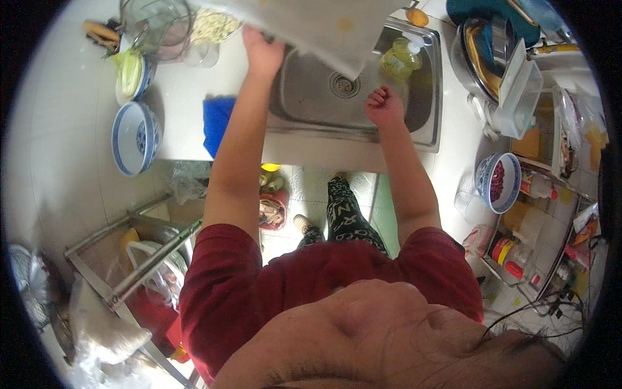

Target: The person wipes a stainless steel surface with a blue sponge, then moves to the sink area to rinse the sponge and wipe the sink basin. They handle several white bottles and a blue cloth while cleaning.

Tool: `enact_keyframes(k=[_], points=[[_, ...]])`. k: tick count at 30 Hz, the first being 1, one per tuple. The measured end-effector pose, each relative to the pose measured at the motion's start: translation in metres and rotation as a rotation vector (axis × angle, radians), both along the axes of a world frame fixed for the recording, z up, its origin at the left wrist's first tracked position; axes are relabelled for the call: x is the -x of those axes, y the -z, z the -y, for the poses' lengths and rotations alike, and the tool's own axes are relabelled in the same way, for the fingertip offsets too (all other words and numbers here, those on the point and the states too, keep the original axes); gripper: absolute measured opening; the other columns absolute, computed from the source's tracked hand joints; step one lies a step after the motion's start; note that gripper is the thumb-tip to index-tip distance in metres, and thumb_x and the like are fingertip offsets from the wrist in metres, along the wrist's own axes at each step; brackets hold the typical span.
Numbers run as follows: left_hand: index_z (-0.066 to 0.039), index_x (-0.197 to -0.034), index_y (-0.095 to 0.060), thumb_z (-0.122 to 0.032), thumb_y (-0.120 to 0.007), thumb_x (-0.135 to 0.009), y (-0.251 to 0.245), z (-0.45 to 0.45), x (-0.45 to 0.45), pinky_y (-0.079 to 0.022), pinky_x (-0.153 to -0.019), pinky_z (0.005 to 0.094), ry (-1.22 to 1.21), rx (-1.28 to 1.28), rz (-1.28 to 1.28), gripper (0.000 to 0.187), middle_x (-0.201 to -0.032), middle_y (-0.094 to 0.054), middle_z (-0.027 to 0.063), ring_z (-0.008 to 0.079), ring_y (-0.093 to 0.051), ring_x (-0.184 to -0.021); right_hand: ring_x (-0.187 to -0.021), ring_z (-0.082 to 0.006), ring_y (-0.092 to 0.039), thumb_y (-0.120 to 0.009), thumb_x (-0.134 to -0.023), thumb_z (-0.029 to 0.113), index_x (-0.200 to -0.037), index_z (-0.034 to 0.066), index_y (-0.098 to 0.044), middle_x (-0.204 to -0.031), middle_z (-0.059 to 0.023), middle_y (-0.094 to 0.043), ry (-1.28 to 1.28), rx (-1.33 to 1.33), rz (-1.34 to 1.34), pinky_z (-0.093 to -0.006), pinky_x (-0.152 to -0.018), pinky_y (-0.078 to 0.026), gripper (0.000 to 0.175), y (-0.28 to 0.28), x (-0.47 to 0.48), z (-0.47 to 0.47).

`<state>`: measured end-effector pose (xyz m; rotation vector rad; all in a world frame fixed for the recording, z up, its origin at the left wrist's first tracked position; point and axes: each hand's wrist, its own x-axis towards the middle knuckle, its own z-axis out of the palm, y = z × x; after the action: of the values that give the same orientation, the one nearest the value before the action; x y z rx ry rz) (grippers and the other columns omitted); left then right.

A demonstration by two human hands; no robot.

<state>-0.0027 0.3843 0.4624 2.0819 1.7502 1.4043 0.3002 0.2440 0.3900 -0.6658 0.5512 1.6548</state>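
Observation:
My left hand [263, 54] is at the sink's left rim, beside a plate of shredded pale-green vegetable [212, 26]. Its fingertips pass behind a large whitish sheet-like thing [311, 29] with yellowish spots, so I cannot tell whether they grip anything. My right hand [385, 105] hovers over the right front of the stainless steel sink [311, 104], fingers curled in and nothing visible in them. Inside the basin, a yellow pump bottle [401, 59] stands at the back right, past my right hand. The sheet's lower corner hangs in front of the drain [344, 83].
A blue cloth [217, 124], a blue-and-white bowl [136, 138] and a leafy green vegetable in a bowl [129, 80] are at left. Stacked pans [478, 61], a clear plastic container [522, 97] and a bowl of dark red bits [499, 182] crowd the right. A metal rack [160, 262] stands lower left.

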Motion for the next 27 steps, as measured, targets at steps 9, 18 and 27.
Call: enact_keyframes(k=[9,18,27], points=[[0.003,-0.133,-0.048,-0.024,-0.063,-0.088,0.051,0.003,0.013,-0.04,-0.104,0.0496,-0.22,0.197,-0.008,0.054,-0.126,-0.056,0.0221,0.0382,-0.051,-0.119,-0.068,-0.0169,-0.052,-0.047,-0.097,0.017,-0.093,0.01,-0.056,-0.075,-0.0026,-0.054,0.085,0.08,0.069,-0.0321,-0.055,-0.041,0.012,0.019,-0.019,-0.076],[0.0,-0.13,-0.052,-0.024,-0.056,-0.094,0.097,0.079,-0.087,-0.043,-0.102,0.0496,-0.108,0.441,0.327,0.044,-0.125,-0.058,0.0192,0.0357,-0.055,-0.116,-0.067,-0.0225,-0.055,-0.044,-0.095,0.025,-0.084,0.0093,-0.06,-0.075,-0.0051,-0.059,0.09,0.059,0.085,-0.0379,-0.06,-0.045,0.025,0.086,-0.004,-0.131],[-0.008,-0.124,-0.058,-0.039,-0.047,-0.097,0.143,0.051,-0.216,-0.049,-0.093,0.0495,0.16,1.313,1.686,0.042,-0.122,-0.063,0.012,0.033,-0.06,-0.108,-0.09,-0.0242,-0.058,-0.048,-0.094,0.03,-0.104,0.0107,-0.061,-0.098,-0.0064,-0.063,0.261,0.096,-0.123,-0.0422,-0.08,-0.045,0.025,0.13,0.024,-0.138]])
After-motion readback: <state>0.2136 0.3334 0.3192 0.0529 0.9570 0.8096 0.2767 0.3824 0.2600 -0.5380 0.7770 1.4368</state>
